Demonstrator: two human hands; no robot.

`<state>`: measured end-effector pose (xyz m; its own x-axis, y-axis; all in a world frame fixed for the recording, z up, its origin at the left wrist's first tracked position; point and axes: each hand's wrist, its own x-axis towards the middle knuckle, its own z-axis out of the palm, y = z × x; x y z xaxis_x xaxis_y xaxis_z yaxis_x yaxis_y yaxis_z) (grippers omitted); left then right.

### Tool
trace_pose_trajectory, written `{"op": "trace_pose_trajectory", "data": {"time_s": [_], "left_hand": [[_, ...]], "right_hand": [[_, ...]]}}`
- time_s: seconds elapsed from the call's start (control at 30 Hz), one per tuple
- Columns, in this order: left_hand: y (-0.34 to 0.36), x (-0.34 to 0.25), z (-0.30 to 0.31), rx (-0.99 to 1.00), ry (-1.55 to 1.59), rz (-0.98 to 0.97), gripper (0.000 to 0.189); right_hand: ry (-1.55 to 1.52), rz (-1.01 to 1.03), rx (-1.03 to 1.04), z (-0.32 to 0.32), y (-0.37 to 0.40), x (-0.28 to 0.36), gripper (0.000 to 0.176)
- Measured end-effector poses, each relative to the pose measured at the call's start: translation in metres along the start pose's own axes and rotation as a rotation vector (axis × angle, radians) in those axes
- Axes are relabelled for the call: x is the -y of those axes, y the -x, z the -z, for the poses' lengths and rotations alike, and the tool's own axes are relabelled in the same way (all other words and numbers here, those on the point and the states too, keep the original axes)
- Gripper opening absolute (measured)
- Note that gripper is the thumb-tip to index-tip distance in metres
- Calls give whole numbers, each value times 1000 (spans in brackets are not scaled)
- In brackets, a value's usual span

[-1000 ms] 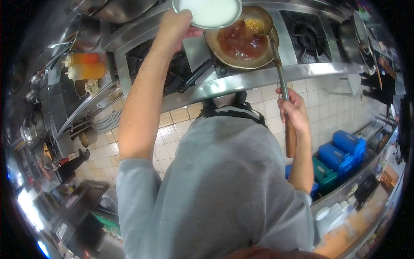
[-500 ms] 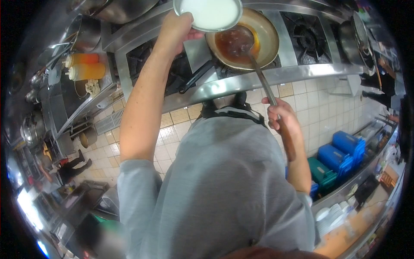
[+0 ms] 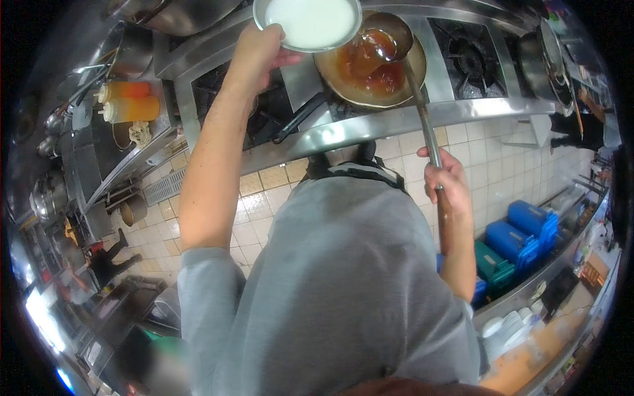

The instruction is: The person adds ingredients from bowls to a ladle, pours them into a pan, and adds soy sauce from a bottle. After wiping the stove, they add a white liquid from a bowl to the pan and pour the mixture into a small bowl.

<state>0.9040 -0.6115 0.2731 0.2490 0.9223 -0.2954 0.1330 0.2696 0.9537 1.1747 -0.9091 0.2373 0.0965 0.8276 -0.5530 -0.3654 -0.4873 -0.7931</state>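
My left hand (image 3: 262,53) grips the rim of a metal bowl (image 3: 310,21) of white liquid, held up at the left edge of the frying pan. In the pan (image 3: 419,72), which sits on the stove, lies a reddish-brown sauce (image 3: 360,74). My right hand (image 3: 447,178) is wrapped round the long handle of a ladle (image 3: 422,109). The ladle's bowl is tilted over the far side of the pan, with sauce in or just below it. The pan's black handle (image 3: 300,119) points toward me on the left.
A steel stove edge (image 3: 317,138) runs in front of me, with a burner (image 3: 470,59) to the right. Squeeze bottles (image 3: 132,109) stand on the left counter. Blue bins (image 3: 512,243) are at lower right. Other people are at the far left and far right.
The ladle's bowl has risen out of the sauce toward the far side of the pan. My right hand has shifted right, and my left hand with the bowl slightly left.
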Motion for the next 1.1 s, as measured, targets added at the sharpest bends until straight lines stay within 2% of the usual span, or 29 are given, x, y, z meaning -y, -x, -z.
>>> {"op": "trace_pose_trajectory", "data": {"time_s": [0.13,0.37,0.57,0.63,0.67,0.73,0.83,0.97,1.1], "left_hand": [[4,2,4,-60,-9,40,48],[19,8,22,-91,25,86,47],[41,16,45,-157,51,135,44],[48,21,55,-172,85,152,44],[52,23,59,-195,86,182,45],[60,29,68,-223,90,205,46],[75,40,82,-254,134,200,44],[99,50,98,-318,194,228,41],[130,51,97,-394,235,185,41]], "right_hand": [[235,31,-115,6,6,8,39],[350,-45,-196,7,6,1,41],[133,-98,-111,-2,8,-9,43],[-27,-177,-11,-7,4,-12,45],[-23,-177,-7,-12,2,-12,45],[-215,-220,1,-24,-3,-11,49],[-301,-159,54,-27,-17,-25,52],[-220,-127,30,-35,-18,-23,51],[-15,-21,66,-7,-14,-10,47]]}}
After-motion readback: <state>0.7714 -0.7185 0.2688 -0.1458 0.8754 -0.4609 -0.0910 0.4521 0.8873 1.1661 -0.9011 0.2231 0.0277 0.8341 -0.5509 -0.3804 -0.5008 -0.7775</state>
